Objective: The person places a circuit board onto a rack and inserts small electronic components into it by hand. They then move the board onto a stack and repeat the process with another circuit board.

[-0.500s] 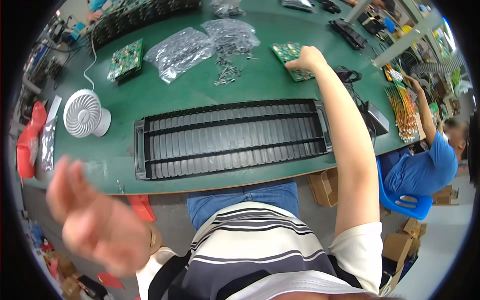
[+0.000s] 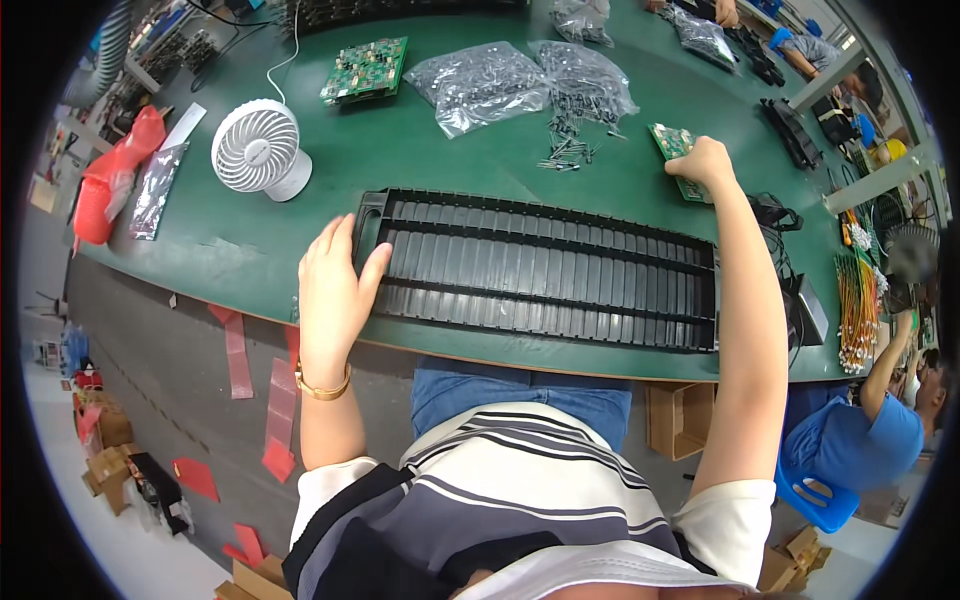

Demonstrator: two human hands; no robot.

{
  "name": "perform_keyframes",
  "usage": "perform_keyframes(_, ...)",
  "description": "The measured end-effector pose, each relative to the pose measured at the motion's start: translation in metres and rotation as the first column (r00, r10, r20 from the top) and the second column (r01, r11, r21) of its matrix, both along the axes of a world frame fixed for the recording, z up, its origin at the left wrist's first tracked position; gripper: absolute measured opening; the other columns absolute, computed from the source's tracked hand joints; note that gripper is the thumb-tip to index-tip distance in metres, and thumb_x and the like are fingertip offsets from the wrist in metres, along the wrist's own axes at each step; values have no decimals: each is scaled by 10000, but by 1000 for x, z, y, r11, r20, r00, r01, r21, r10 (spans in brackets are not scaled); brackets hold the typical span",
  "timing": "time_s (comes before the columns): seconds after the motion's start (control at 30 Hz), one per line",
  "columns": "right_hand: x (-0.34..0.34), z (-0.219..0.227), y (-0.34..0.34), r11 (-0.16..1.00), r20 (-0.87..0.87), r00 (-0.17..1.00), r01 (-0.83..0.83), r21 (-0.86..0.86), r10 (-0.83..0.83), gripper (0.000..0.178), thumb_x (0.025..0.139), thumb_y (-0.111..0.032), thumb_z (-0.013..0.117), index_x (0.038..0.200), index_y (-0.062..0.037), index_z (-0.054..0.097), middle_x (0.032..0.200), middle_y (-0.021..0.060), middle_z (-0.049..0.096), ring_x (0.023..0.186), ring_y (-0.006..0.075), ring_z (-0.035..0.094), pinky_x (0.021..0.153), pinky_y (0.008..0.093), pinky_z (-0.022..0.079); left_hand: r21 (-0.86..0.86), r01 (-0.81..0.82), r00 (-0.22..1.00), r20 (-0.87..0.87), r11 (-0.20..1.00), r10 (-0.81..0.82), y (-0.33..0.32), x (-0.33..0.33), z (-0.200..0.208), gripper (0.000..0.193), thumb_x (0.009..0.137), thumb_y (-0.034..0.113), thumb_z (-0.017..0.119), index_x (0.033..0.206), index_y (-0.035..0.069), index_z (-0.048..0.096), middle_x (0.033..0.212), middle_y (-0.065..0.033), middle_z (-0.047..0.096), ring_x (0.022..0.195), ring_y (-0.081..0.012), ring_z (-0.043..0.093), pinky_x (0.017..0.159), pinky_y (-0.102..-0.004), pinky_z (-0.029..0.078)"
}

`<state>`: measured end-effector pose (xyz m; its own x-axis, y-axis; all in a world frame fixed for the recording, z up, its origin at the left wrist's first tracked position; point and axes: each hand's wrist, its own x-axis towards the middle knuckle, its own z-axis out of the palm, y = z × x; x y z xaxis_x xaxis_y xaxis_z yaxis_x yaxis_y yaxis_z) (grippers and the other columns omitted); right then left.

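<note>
My left hand [image 2: 338, 285], with a gold bracelet at the wrist, lies by the left end of a long black slotted tray [image 2: 470, 294]. Its fingers are stretched and the thumb is spread wide, reaching over the tray's end. At the far right, my right hand [image 2: 708, 165] is closed on a green circuit board [image 2: 673, 143]; the thumb presses on the board and the other fingers are mostly hidden. Another green circuit board [image 2: 366, 70] lies toward the back left, apart from both hands.
Clear plastic bags of small parts [image 2: 480, 82] lie at the back, with loose leaded components [image 2: 568, 150] spilled in front. A white fan [image 2: 257, 150] stands at left beside a red bag [image 2: 120, 180]. A co-worker in blue [image 2: 850, 440] sits at right near wire bundles [image 2: 857, 310].
My left hand has come from the air at lower left onto the tray's left end, fingers spread. My right hand stays at the circuit board. The whole view has shifted.
</note>
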<state>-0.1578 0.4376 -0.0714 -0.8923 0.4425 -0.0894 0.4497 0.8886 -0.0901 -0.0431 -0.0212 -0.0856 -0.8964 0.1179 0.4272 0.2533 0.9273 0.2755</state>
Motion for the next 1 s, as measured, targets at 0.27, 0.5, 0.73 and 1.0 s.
perform_keyframes(0.27,13,25,-30,994,-73,991,-107,18,108,383,705,-274,637,890,60,673,849,182,684,703,344,643,699,399,539,134,-41,992,122,990,25,-1,-1,-15,411,896,293,642,1152,-27,609,1119,-179,571,973,-317,573,882,-384,456)
perform_keyframes(0.5,29,28,-19,884,-237,943,-106,455,235,209,750,-161,596,867,-1,664,876,133,666,693,345,634,654,413,516,202,-62,998,34,978,56,15,2,-25,403,899,291,646,1154,-20,605,1035,-156,567,914,-303,573,860,-383,457)
perform_keyframes(0.73,146,63,-125,768,-632,436,-327,551,640,339,738,79,601,1061,-10,658,928,95,658,665,226,614,608,294,517,279,-75,997,29,957,70,6,4,-32,398,882,289,668,1147,-1,611,1012,-133,565,893,-286,568,863,-388,448)
perform_keyframes(1.0,210,8,-184,552,-414,367,-522,650,833,323,760,-62,675,1046,84,639,988,167,631,870,281,642,735,319,538,210,-56,998,-28,976,63,8,5,-32,376,865,276,685,1129,16,621,1058,-112,579,942,-280,576,916,-403,435)
